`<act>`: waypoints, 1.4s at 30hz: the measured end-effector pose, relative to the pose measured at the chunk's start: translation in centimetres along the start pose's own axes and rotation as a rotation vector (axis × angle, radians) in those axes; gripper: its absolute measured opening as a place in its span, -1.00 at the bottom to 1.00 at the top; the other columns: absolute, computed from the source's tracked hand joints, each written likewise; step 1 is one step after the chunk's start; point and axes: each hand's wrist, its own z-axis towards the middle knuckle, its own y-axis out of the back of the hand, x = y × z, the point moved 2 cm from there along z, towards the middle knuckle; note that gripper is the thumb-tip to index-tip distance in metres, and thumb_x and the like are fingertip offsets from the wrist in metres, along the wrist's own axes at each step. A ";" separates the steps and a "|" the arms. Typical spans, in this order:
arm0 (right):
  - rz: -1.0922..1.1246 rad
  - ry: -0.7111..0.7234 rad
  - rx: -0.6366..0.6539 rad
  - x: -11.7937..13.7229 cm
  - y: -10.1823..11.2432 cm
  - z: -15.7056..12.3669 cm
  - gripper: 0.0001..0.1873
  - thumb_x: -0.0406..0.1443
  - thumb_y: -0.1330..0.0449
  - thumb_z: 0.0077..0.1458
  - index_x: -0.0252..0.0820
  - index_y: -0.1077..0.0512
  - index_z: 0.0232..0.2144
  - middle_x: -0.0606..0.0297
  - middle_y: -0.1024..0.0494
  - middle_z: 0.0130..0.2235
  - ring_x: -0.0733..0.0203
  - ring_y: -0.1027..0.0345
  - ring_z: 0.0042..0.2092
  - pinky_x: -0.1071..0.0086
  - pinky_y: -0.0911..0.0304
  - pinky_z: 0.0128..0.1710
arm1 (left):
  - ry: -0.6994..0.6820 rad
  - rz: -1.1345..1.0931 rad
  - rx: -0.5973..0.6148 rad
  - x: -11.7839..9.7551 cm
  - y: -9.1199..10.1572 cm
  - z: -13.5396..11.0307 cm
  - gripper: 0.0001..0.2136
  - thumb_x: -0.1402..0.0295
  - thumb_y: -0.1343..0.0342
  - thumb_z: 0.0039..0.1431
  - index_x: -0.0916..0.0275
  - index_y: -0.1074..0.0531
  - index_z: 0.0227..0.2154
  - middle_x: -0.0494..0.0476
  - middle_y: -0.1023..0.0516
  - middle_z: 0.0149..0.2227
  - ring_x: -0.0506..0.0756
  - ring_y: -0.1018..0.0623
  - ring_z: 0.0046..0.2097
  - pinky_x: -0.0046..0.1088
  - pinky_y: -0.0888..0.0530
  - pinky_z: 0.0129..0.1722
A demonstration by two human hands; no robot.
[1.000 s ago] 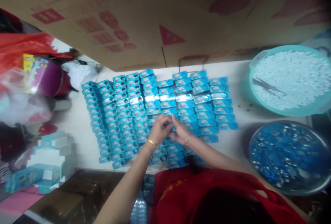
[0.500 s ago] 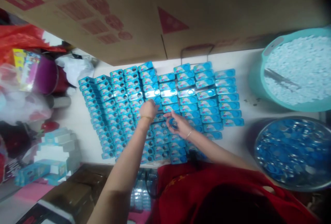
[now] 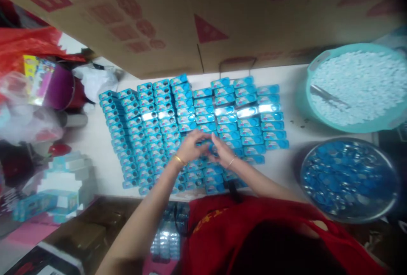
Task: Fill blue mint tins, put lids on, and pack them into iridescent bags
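Observation:
Several columns of small flat blue tins (image 3: 249,132), many with a round spot at one end, cover the white table. Over the middle of them my two hands meet. My right hand (image 3: 223,153) has its fingers curled round a small round blue, shiny piece (image 3: 214,149). From the left, my left hand (image 3: 191,147) reaches across with its fingertips close to that piece. Blur hides whether those fingertips pinch anything. Beneath both hands, some tins are covered from sight.
A large cardboard box (image 3: 165,16) walls off the back. At right stand a turquoise tub (image 3: 313,109) of white pieces with a metal scoop-like tool (image 3: 327,95), and a metal bowl (image 3: 392,190) of blue round pieces. Small cartons (image 3: 68,181) are piled at left.
My left hand has moved right from the tins to my right hand, its fingers now reaching toward the round piece. My right hand stays nearly in place. The view has shifted slightly.

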 end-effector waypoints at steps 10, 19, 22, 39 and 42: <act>0.203 -0.097 -0.026 -3.3 -0.3 -1.4 -0.76 -0.15 -0.12 0.15 -0.23 -0.39 -0.34 0.29 -0.47 -0.51 0.37 -0.27 -0.59 0.56 -0.06 -0.70 | 0.493 0.103 -0.252 4.4 -1.8 -1.6 -0.88 0.33 -0.03 0.15 0.23 -0.39 -0.28 0.11 -0.53 -0.36 0.07 -0.50 -0.30 -0.46 -0.38 -0.28; 0.178 -0.112 0.101 -2.5 1.4 -2.7 -0.64 -0.06 -0.26 0.03 -0.14 -0.41 -0.20 0.39 -0.44 -0.48 0.40 -0.26 -0.55 0.59 -0.02 -0.70 | 0.682 0.470 0.103 6.0 -0.8 2.2 -0.61 0.02 -0.05 0.11 0.24 -0.55 -0.26 0.41 -0.56 -0.13 0.35 -0.52 -0.04 -0.25 -0.43 -0.16; 0.086 -0.122 0.077 -2.6 1.3 -2.5 -0.54 0.06 -0.26 -0.03 -0.21 -0.42 -0.32 0.43 -0.35 -0.60 0.46 -0.10 -0.66 0.60 0.17 -0.76 | 0.679 0.495 0.090 6.0 -0.5 1.9 -0.59 0.00 -0.08 0.09 0.27 -0.55 -0.28 0.42 -0.57 -0.18 0.34 -0.53 -0.07 -0.26 -0.43 -0.16; -0.076 -0.144 -0.011 -6.0 0.4 -3.9 -0.34 0.23 -0.06 0.02 -0.27 -0.43 -0.54 0.24 -0.47 -0.65 0.47 -0.02 -0.76 0.51 0.22 -0.77 | 0.132 -0.702 -0.013 2.0 -5.8 -6.9 -0.68 0.09 -0.27 -0.06 0.30 -0.48 -0.50 0.03 -0.41 -0.51 -0.01 -0.40 -0.43 -0.46 -0.35 -0.34; -0.137 -0.170 0.050 -6.0 0.6 -4.3 -0.28 0.25 0.00 0.04 -0.28 -0.39 -0.66 0.21 -0.44 -0.69 0.48 0.02 -0.77 0.49 0.23 -0.76 | 0.286 -0.927 0.147 2.6 -6.1 -7.0 -0.63 0.07 -0.32 -0.16 0.31 -0.43 -0.52 -0.02 -0.40 -0.57 -0.05 -0.38 -0.49 -0.49 -0.34 -0.40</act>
